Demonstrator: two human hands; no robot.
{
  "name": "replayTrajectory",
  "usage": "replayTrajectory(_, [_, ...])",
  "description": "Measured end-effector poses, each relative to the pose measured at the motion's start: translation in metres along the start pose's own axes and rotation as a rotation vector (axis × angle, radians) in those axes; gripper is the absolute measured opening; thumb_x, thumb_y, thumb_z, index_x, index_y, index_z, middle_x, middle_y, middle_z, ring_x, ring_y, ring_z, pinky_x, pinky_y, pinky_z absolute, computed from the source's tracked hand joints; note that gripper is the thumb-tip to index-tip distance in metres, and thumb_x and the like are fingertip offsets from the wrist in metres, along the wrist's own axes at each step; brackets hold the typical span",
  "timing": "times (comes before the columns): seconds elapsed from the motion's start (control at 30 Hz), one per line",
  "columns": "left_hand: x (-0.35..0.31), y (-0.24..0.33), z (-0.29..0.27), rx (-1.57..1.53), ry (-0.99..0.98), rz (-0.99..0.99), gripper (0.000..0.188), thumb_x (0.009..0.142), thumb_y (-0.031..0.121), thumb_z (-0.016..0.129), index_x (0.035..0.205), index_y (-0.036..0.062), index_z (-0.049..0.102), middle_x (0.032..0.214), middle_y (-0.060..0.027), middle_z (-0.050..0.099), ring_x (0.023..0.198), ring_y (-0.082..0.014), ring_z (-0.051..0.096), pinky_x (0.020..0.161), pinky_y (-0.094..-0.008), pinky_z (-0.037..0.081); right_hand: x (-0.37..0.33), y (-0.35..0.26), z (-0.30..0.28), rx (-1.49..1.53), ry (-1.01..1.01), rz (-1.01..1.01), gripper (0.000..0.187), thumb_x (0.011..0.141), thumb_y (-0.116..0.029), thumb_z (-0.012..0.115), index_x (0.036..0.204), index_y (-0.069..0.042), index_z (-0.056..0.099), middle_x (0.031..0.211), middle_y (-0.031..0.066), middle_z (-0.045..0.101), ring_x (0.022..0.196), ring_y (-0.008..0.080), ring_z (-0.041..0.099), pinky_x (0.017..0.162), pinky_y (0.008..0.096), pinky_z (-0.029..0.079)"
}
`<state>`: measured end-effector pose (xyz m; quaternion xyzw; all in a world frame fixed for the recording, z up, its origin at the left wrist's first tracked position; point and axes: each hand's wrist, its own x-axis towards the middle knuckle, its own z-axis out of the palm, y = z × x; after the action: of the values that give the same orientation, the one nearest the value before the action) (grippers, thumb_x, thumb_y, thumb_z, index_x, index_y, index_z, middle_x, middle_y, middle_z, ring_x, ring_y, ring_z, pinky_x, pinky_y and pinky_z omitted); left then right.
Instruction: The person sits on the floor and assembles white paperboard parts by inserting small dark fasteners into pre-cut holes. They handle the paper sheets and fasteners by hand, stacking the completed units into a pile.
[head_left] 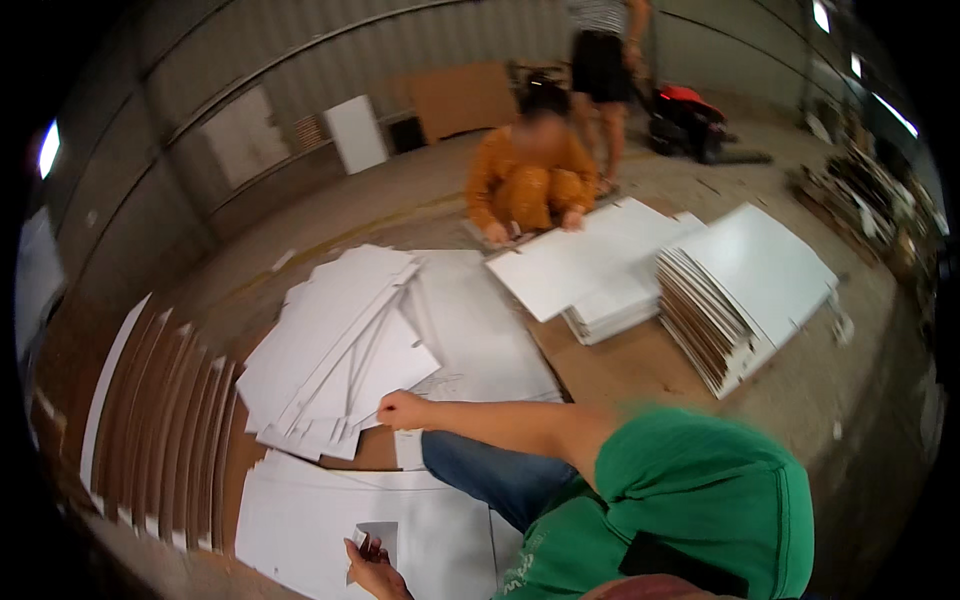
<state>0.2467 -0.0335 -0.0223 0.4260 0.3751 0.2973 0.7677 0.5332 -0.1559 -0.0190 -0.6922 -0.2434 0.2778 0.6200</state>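
Observation:
My left hand [376, 574] is low in the picture, palm up with its fingers curled. Its thumb and fingers close on a small pale sheet piece [381, 540] above a large white panel [290, 510]. My right hand [400, 409] reaches across in front of my body, closed like a fist. It is at the near right edge of a fanned pile of white panels [330, 330]; whatever it may hold is too small to make out. My green sleeve and a jeans-clad knee show at the lower right.
At left, several panels [165, 430] stand on edge in a row. A co-worker in orange [535, 180] squats behind a stack of white panels [590, 250]. Another stack [750, 290] is farther right. A person [600, 70] stands behind, near a red and black machine [687, 122].

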Motion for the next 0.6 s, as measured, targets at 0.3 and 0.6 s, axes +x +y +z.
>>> replayTrajectory(0.3, [-0.018, 0.014, -0.026, -0.033, 0.138, 0.000, 0.035, 0.082, 0.038, 0.056, 0.089, 0.0041, 0.054, 0.077, -0.0043, 0.058, 0.065, -0.0144, 0.052, 0.056, -0.0250, 0.037, -0.013, -0.031, 0.029, -0.103, -0.134, 0.082, 0.015, 0.078, -0.019, 0.056, 0.077, -0.004, 0.060, 0.065, 0.0021, 0.055, 0.050, 0.0074, 0.045, 0.040, 0.0222, 0.034])
replayTrajectory(0.6, [-0.036, 0.018, -0.030, -0.008, 0.251, 0.016, 0.036, 0.082, 0.037, 0.057, 0.086, 0.0016, 0.055, 0.079, -0.0067, 0.059, 0.065, -0.0154, 0.052, 0.055, -0.0255, 0.037, 0.016, -0.005, 0.041, -0.118, -0.217, 0.155, 0.016, 0.077, -0.019, 0.057, 0.077, -0.003, 0.059, 0.068, 0.0035, 0.056, 0.051, 0.0093, 0.047, 0.040, 0.0231, 0.035])
